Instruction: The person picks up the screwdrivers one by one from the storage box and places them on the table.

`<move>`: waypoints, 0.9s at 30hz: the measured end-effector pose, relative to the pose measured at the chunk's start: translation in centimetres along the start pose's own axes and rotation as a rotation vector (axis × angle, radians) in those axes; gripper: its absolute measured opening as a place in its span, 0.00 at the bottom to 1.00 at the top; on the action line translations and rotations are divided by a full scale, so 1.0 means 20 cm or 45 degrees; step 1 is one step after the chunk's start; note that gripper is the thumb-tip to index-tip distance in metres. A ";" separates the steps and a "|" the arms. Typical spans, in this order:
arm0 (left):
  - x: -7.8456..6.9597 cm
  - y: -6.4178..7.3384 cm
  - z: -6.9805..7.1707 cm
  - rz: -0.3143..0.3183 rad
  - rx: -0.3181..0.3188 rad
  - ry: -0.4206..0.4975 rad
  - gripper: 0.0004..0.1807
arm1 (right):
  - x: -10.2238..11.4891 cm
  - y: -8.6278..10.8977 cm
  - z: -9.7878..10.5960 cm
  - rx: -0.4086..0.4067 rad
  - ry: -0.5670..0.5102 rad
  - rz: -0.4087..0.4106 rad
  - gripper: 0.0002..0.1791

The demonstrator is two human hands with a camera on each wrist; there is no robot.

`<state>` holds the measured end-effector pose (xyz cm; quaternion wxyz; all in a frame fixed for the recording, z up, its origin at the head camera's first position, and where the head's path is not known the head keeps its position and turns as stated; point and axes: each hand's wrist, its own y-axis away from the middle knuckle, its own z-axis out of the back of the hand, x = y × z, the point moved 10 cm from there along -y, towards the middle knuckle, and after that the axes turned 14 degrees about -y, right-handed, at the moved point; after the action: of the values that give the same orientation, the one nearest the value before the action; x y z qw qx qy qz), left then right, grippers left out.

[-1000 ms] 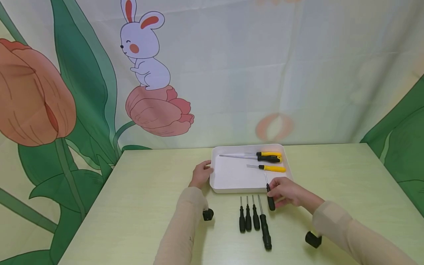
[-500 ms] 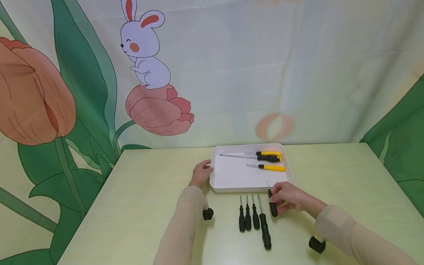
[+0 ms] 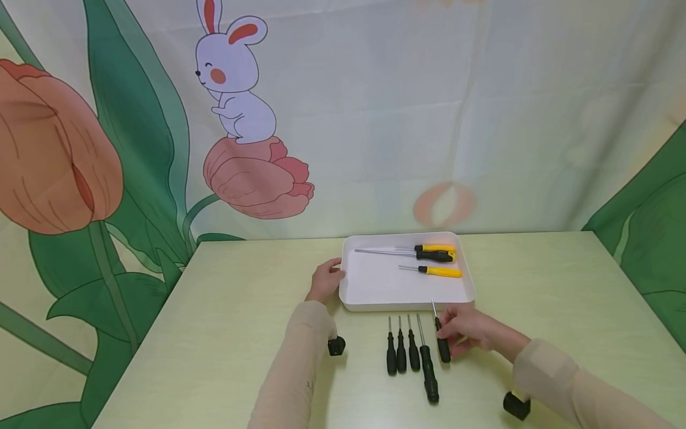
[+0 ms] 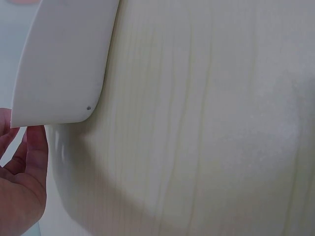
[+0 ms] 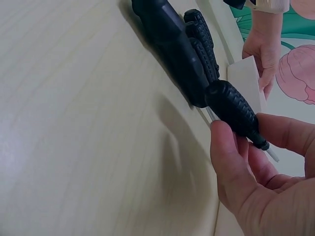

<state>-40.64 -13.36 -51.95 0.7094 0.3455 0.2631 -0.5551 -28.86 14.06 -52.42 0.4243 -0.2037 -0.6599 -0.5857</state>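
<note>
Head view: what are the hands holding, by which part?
Right hand: black-handled metal screwdriver, pinched by the handle near the shaft. Left hand: white rectangular tray, held at its left edge.

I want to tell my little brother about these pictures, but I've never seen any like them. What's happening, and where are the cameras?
There's no robot here, just a person's bare hands. The widest picture comes from a camera on the person's head. The other two come from cameras on the wrists, one each.

On the table is a white tray with three tools inside. The left hand grips the tray's side. The right hand holds a black-handled screwdriver. Beside it, four more screwdrivers lie next to each other.
</note>
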 end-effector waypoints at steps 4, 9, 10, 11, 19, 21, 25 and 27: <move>0.00 0.00 0.00 -0.007 -0.007 -0.002 0.21 | -0.01 0.01 -0.01 0.006 0.003 0.015 0.08; -0.01 0.00 0.00 -0.016 -0.010 -0.011 0.21 | -0.02 0.01 -0.02 0.003 0.014 0.027 0.09; -0.01 0.00 0.00 -0.015 -0.010 -0.015 0.21 | -0.03 0.00 -0.02 -0.002 0.016 0.027 0.08; -0.01 -0.01 0.00 -0.004 -0.007 -0.015 0.21 | -0.03 0.00 -0.03 0.004 0.021 0.031 0.08; 0.09 -0.14 -0.05 -0.045 0.003 0.014 0.21 | -0.07 -0.03 -0.03 0.005 0.032 0.034 0.08; 0.08 -0.12 -0.05 -0.037 0.004 0.011 0.21 | -0.07 -0.03 -0.03 -0.015 0.036 0.027 0.08; 0.02 -0.03 -0.01 -0.006 0.004 -0.008 0.21 | -0.08 -0.04 -0.02 -0.054 0.053 0.012 0.07; 0.00 0.00 0.00 -0.006 0.002 -0.007 0.21 | -0.09 -0.04 -0.02 -0.066 0.069 0.007 0.06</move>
<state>-40.65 -13.37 -52.00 0.7085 0.3441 0.2615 -0.5578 -28.39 13.89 -54.37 0.4382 -0.2005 -0.6322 -0.6067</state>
